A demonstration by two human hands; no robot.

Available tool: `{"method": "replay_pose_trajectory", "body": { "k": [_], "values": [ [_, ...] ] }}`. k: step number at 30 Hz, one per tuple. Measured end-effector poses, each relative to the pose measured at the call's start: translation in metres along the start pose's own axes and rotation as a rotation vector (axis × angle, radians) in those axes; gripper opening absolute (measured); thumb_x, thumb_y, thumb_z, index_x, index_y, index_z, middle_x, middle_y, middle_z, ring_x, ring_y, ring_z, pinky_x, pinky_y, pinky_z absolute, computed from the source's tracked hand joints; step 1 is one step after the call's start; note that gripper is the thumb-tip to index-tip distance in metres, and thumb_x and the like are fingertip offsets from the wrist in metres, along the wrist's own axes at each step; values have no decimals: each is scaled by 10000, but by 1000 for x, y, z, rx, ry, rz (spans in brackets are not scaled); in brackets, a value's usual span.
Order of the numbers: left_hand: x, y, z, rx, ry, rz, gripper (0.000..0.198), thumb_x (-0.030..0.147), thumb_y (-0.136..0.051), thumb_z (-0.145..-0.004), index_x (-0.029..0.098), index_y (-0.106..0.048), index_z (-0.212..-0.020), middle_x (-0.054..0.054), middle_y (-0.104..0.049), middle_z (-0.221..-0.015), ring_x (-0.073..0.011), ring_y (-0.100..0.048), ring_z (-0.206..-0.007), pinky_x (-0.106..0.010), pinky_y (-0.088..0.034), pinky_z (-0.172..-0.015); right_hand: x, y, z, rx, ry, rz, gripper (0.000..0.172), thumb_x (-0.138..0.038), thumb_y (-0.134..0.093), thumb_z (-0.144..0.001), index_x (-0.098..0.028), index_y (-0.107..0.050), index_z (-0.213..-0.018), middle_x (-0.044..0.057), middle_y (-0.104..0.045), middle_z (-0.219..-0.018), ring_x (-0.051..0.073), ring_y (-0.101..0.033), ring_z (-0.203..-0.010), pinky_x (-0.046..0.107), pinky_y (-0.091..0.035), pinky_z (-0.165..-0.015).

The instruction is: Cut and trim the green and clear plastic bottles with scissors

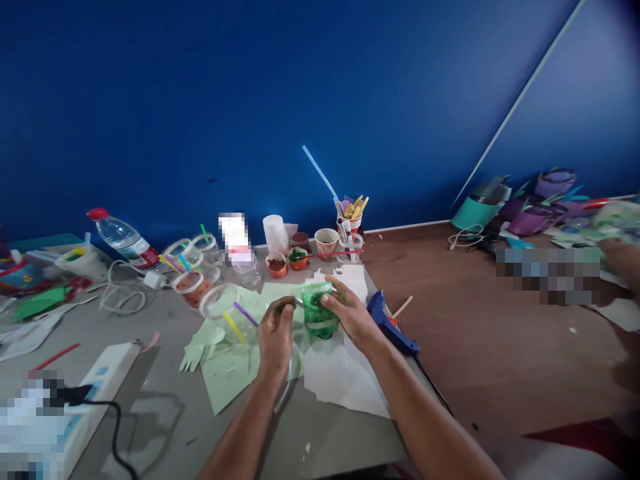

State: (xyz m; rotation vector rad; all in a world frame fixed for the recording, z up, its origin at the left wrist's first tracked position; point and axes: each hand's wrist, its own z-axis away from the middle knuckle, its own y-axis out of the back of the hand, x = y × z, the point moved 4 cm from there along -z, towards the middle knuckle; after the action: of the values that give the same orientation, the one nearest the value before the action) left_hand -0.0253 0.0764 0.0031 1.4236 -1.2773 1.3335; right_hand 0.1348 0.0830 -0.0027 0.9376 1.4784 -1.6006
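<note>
My right hand [350, 312] is wrapped round a small clear cup painted green [318, 308], held just above the grey table [150, 413]. My left hand [276, 333] is closed in a pinch right beside the cup's left side; what its fingers hold is too small to make out. Under both hands lie light green paper cut-outs [225, 370] and white sheets [340, 387]. A clear cup with purple and yellow straws [227, 313] stands just left of my left hand.
Paint cups [299, 257], a cup of brushes [350, 223], a water bottle [123, 239] and straw-filled clear cups [190, 257] line the table's back. A blue glue gun [387, 323] lies at the right edge. A power strip [95, 387] sits front left. Another person's arm [623, 263] is far right.
</note>
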Motion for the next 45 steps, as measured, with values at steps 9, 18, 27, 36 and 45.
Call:
{"method": "replay_pose_trajectory", "body": {
  "k": [9, 18, 27, 36, 45],
  "values": [
    [1, 0, -1, 6, 11, 44, 163, 303, -709, -737, 217, -718, -876, -59, -675, -1045, -196, -605, -980, -291, -444, -873, -1, -1, 3, 28, -182, -225, 338, -463, -782, -632, -188, -620, -743, 7, -662, -667, 196, -646, -678, 269, -480, -551],
    [-9, -16, 8, -307, 106, 227, 465, 396, -738, -729, 223, -610, -1142, -91, -644, -1180, -242, -592, -1099, -340, -464, -911, 5, 3, -3, 66, -190, -309, 312, -425, -745, -695, -173, -637, -843, 36, -714, -766, 230, -681, -802, 327, -542, -682],
    [-13, -24, 8, -439, 324, 393, 428, 334, -745, -737, 210, -635, -1132, -92, -667, -1160, -263, -592, -1137, -393, -423, -1002, 9, 1, 2, 54, 34, 87, 527, -472, -721, -735, -251, -605, -1200, 34, -628, -1266, 236, -509, -1236, 361, -424, -1005],
    [-12, -7, -7, -126, 217, 400, 391, 344, -738, -738, 215, -633, -1092, -62, -681, -1100, -234, -616, -1053, -375, -431, -949, -9, 10, -1, 147, 317, 957, 369, -258, -565, -809, -138, -639, -1150, 126, -651, -1036, 243, -589, -957, 383, -449, -881],
    [-21, 4, -11, -32, 95, 210, 320, 414, -693, -765, 227, -650, -1022, -55, -685, -1065, -219, -616, -1025, -325, -453, -879, -1, -6, 11, -59, 170, 1722, 298, -234, -573, -797, -221, -663, -1081, 107, -660, -1020, 296, -526, -1005, 377, -345, -799]
  ]
}}
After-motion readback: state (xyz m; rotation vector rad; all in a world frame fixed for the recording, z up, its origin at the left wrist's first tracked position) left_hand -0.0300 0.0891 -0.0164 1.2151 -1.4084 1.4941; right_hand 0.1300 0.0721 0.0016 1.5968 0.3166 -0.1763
